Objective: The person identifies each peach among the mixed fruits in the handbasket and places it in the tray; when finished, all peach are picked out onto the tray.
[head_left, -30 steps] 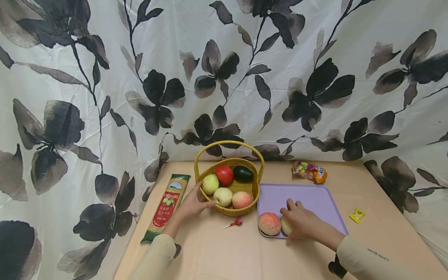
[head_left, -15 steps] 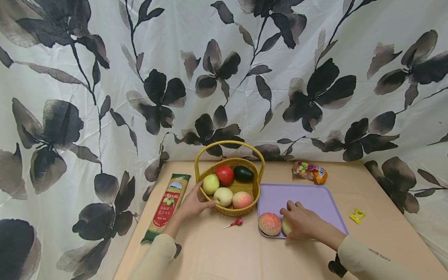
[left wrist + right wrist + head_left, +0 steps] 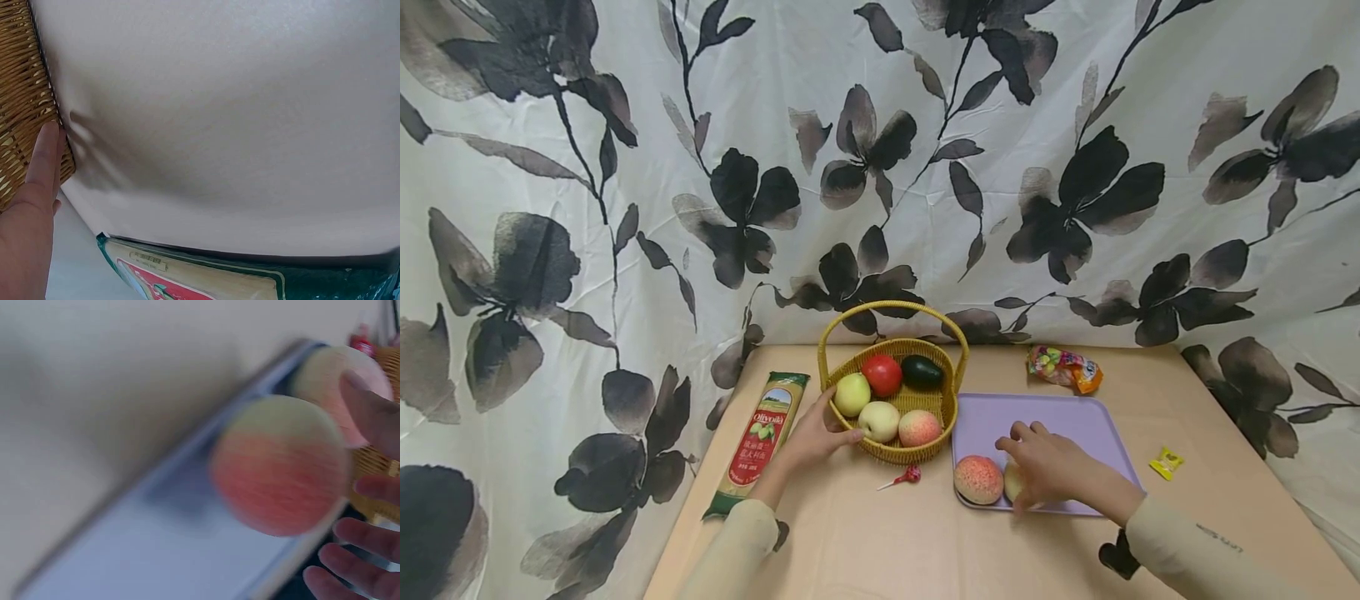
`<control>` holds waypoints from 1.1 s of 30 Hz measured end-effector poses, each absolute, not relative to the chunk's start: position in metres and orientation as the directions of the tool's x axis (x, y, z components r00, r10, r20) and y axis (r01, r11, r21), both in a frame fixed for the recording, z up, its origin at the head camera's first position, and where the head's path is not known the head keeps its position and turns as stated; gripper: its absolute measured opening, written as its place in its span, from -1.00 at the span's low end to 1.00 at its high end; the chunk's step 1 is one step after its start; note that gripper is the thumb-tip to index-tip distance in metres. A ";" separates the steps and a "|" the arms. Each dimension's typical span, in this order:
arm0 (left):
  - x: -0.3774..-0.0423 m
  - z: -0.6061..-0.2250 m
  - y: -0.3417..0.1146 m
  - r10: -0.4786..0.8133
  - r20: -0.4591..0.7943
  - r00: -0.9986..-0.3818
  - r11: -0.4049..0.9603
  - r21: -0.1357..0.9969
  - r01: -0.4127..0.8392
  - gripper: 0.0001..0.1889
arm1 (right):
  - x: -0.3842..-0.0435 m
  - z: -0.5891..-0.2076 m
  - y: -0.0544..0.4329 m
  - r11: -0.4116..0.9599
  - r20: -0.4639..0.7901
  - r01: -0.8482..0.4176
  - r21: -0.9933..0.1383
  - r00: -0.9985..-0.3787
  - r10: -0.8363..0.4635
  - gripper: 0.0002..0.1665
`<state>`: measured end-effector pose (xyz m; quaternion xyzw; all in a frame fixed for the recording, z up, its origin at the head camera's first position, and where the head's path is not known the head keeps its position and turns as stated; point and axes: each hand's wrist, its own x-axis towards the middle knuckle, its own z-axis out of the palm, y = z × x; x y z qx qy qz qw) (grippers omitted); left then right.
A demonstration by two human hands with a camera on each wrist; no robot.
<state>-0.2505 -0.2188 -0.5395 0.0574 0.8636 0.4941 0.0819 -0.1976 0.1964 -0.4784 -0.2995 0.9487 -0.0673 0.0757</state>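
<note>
My left hand (image 3: 817, 435) rests against the left side of a yellow wicker basket (image 3: 904, 455). Straight fingers touch its woven wall in the left wrist view. Inside the basket are a red tomato-like fruit (image 3: 882, 375), a dark green avocado-like one (image 3: 921, 372), two pale green fruits (image 3: 878, 422) and a peach (image 3: 920, 428). Over the front of a purple tray (image 3: 1037, 410), my right hand (image 3: 1051, 468) hovers with spread fingers. The right wrist view shows a red-and-yellow peach (image 3: 281, 469) beside those fingers, apart from them. Another peach (image 3: 978, 480) sits at the tray's front left corner.
A green-ended pasta packet (image 3: 758, 442) lies left of the basket. A red lollipop (image 3: 907, 476) is in front of the basket. Behind the tray is a colourful candy bag (image 3: 1064, 369), and to its right a small yellow candy (image 3: 1166, 462). A floral cloth (image 3: 962, 167) hangs behind.
My right hand has lifted and shifted slightly, its fingers spreading away from the peach, more of which shows. The left hand and the basket stay in place.
</note>
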 end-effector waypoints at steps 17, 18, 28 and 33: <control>-0.251 -0.541 -0.219 0.160 -0.097 -0.982 0.510 0.860 -0.002 0.16 | -0.272 -0.408 0.103 0.664 -0.095 -0.698 -0.269 -0.667 -0.739 -0.52; -0.251 -0.540 -0.219 0.163 -0.093 -0.982 0.514 0.858 0.004 0.17 | -0.276 -0.408 0.096 0.659 -0.105 -0.696 -0.285 -0.661 -0.743 -0.53; -0.248 -0.536 -0.219 0.173 -0.099 -0.980 0.503 0.864 0.001 0.18 | -0.300 -0.425 0.036 0.755 -0.390 -0.606 -0.251 -0.651 -0.651 -0.55; -0.246 -0.535 -0.220 0.166 -0.114 -0.979 0.506 0.862 -0.014 0.17 | -0.299 -0.430 0.022 0.769 -0.446 -0.620 -0.157 -0.650 -0.615 -0.67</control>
